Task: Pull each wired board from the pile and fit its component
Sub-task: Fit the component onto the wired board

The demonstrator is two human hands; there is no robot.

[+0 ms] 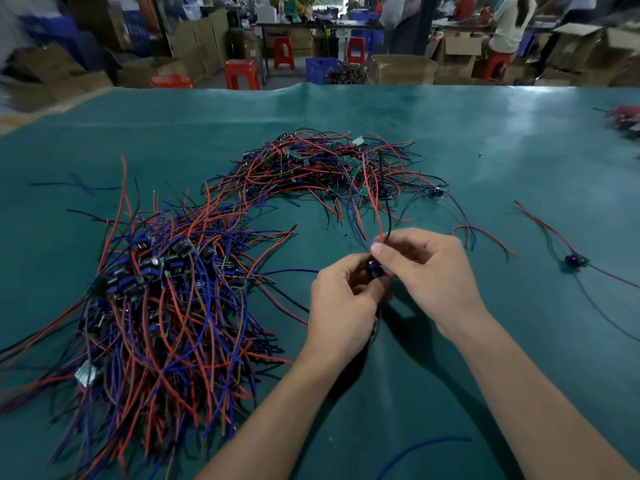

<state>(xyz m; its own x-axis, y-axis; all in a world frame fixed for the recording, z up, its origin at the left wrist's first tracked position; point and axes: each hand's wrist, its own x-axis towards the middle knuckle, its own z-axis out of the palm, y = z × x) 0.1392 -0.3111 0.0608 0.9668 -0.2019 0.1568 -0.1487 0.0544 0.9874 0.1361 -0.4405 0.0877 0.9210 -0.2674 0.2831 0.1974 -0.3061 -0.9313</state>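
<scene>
Low in the frame a loose blue wire (424,445) lies on the green table (485,140) between the two forearms. Just above, at centre, both hands meet over one wired board (375,270): the left hand (341,299) curls its fingers round the small dark-and-blue piece, and the right hand (426,268) pinches at its top, thumb and forefinger closed where a red and a black lead rise out of the grip. Whether the component is already seated cannot be told; the fingers hide it. This looks like the fitting step on a board already drawn out, so the next move likely calls for a firm press between the fingertips, then laying the piece aside. To the left spreads the big near pile (162,306) of red, blue and black wires with dark parts among them. Toward the right edge one finished-looking unit (575,260) lies apart on the table. Farther up, at centre, a second far pile (329,164) shows small green boards. Beyond the table edge stand red stools (242,74) and cardboard boxes (401,69).
</scene>
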